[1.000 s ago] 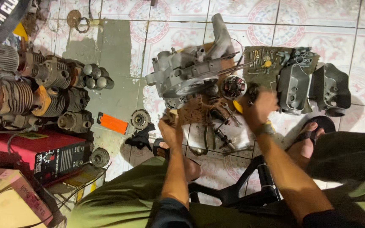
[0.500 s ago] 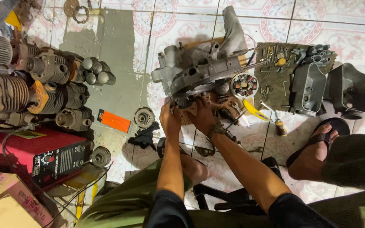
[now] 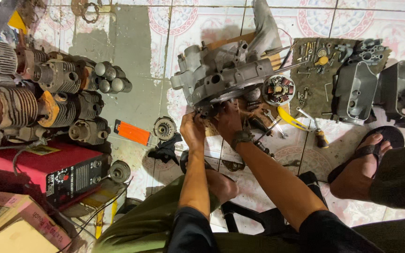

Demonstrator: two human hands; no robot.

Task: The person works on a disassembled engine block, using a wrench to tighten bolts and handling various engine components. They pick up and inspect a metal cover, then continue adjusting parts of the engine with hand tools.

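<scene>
Both hands, left hand [image 3: 192,127] and right hand [image 3: 229,121], now grip the engine casing [image 3: 221,77] beside scattered tools [image 3: 282,119].

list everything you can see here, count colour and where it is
engine casing: one, grey metal, floor centre, both hands at its lower edge
stator coil: one, copper and dark, right of the casing
yellow-handled tool: one, below the coil
screwdriver: one, dark handle, right of the yellow tool
mat of small parts: one, dark, right of centre
covers: two, one grey and one black, far right
finned cylinders: count unclear, rusty grey, piled at left
orange card: one, floor left of centre
round gear part: one, grey, beside the card
red machine: one, lower left
sandalled foot: one, black sandal, right
left hand: at casing's lower edge
right hand: at casing's lower edge, wristband on the wrist
</scene>
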